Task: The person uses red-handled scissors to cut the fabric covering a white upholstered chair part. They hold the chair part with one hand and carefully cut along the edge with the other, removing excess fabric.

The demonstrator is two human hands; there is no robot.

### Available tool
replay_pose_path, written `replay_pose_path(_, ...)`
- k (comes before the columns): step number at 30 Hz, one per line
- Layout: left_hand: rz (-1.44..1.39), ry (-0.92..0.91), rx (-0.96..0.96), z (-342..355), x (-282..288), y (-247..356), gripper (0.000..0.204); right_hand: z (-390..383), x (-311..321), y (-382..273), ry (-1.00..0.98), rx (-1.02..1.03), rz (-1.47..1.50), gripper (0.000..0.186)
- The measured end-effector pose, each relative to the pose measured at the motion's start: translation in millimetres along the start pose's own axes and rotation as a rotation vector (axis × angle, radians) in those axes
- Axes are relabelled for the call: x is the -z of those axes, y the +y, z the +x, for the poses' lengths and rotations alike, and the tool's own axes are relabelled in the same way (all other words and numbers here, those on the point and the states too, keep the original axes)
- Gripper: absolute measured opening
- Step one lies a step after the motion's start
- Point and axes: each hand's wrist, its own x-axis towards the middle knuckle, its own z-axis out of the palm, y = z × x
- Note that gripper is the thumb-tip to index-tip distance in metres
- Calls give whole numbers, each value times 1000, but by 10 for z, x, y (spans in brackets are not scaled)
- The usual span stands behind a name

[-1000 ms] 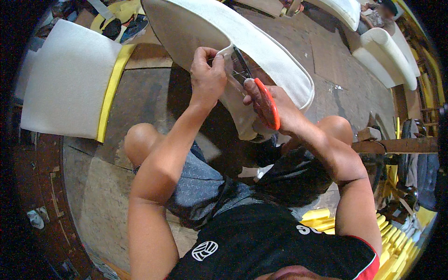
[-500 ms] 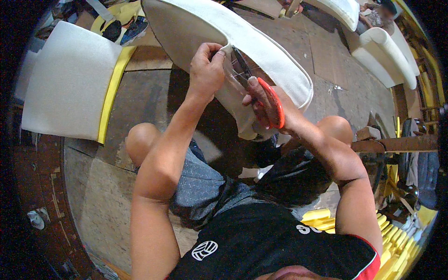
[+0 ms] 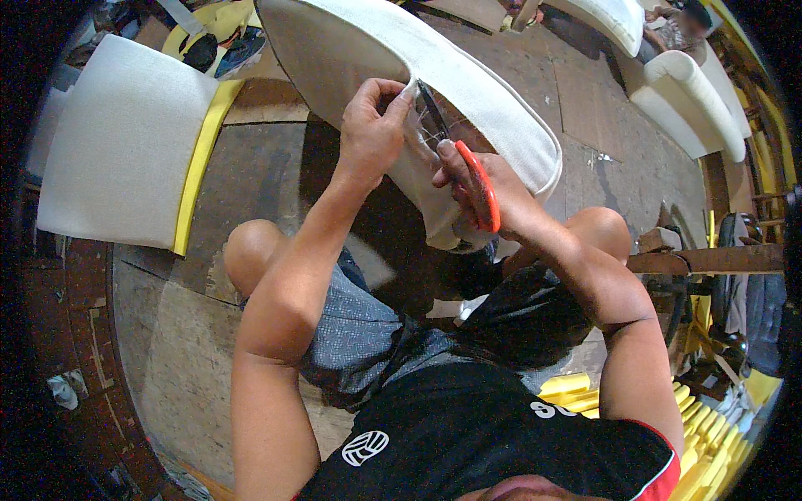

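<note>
A cream fabric-covered furniture piece (image 3: 476, 79) with a piped edge stands before my knees. My left hand (image 3: 374, 125) pinches the fabric at the piece's seam between thumb and fingers. Red-handled scissors (image 3: 480, 185) are held in my right hand (image 3: 468, 179), fingers closed round the handles. Their dark blades point up and away, with the tips beside my left fingertips at the seam. Loose pale threads (image 3: 430, 129) cross the gap in the cover by the blades. Whether the blades are touching fabric I cannot tell.
On the left lies a cream padded panel (image 3: 125, 142) with a yellow foam edge (image 3: 205, 167). More cream upholstered pieces (image 3: 693, 104) stand at the far right, where another person (image 3: 677, 29) sits. A wooden beam (image 3: 710, 259) and yellow foam strips (image 3: 710, 426) are at the right.
My right hand and the scissors have shifted and turned slightly, with the handles looking closer together. My left hand keeps its pinch at nearly the same place.
</note>
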Motion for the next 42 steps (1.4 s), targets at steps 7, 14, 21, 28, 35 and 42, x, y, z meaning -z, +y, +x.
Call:
replay_pose_path(7, 45, -8, -51, 2, 6, -30, 20, 85, 12, 119, 51, 118, -143, 56)
replay_pose_path(14, 153, 1, -107, -5, 27, -10, 20, 120, 55, 144, 75, 126, -282, 54)
replay_pose_path(21, 205, 44, -121, 24, 44, -31, 19, 23, 34, 44, -21, 136, -83, 56)
replay_pose_path(28, 23, 105, 29, 88, 52, -54, 14, 38, 74, 137, -34, 159, -106, 59)
replay_pose_path(35, 1, 79, 18, 64, 55, -57, 14, 38, 20, -3, -62, 56, -20, 68)
replay_pose_path(42, -8, 34, 4, 15, 40, -39, 13, 102, 29, 30, -53, 40, 26, 68)
